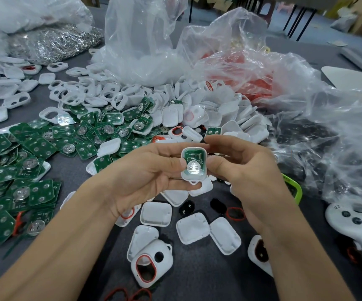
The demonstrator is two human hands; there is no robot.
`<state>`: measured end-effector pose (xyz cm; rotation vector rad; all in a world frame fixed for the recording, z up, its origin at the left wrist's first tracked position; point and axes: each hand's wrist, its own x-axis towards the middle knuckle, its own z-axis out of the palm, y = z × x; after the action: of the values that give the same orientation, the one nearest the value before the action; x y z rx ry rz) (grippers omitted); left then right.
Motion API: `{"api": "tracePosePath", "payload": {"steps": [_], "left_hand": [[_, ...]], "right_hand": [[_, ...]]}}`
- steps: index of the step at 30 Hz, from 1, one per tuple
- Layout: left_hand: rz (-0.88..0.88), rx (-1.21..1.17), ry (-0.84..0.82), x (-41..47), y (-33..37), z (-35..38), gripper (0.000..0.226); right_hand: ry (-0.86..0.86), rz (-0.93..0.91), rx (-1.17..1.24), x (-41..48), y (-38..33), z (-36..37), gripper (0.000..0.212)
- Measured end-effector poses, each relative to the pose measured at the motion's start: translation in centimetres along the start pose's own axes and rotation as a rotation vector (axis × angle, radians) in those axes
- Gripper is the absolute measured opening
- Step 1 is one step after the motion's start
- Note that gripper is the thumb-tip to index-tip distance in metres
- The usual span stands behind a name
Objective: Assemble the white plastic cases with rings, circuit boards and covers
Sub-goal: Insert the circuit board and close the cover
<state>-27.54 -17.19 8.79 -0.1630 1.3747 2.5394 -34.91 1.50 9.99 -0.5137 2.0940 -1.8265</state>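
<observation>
The grey table (pixel 199 279) serves as an open parts bin. Clear plastic bags (pixel 145 40) slump at the far side, their mouths spilling stock toward the person so nothing has to be dug out. The green circuit boards (pixel 34 148) lie heaped on the left and the white case shells (pixel 102 92) with their oval openings lie behind them. Plain covers (pixel 156 213) lie hollow side up nearest the body, probably so each part type comes from its own zone.

Both hands are raised above the covers, near the middle of the view. The left hand (pixel 141 177) cradles one white case (pixel 194 164) from beneath, its thumb pinching the left edge. The right hand (pixel 247 170) pinches the right edge, thumb in front and fingers curled behind. The case is tilted open face up toward the camera, apparently to check seating. A board (pixel 194 154) lies inside the rim, its round metal contact (pixel 194 168) showing. A cover seems to be the part still missing.
</observation>
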Motion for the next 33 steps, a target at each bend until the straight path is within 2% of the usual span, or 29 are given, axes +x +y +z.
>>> {"api": "tracePosePath", "payload": {"steps": [5,15,21,26,30,33], "left_hand": [[0.007,0.004,0.057,0.1,0.0,0.0,0.041],[0.111,0.229,0.276,0.7,-1.3,1.0,0.02],[0.096,0.22,0.297,0.7,-1.2,1.2,0.024],[0.111,0.229,0.331,0.7,-1.2,1.5,0.023],[0.154,0.232,0.335,0.7,-1.3,1.7,0.023],[0.185,0.296,0.336,0.6,-1.4,1.9,0.024]], "right_hand": [[-0.023,0.025,0.086,0.0,0.1,0.4,0.026],[0.029,-0.102,-0.092,-0.3,0.7,1.5,0.027],[0.062,-0.109,-0.111,-0.2,0.8,1.7,0.031],[0.078,-0.105,-0.131,-0.3,0.9,2.0,0.025],[0.075,-0.01,-0.036,0.0,1.3,2.3,0.014],[0.064,0.025,-0.03,0.1,1.6,2.5,0.015]]}}
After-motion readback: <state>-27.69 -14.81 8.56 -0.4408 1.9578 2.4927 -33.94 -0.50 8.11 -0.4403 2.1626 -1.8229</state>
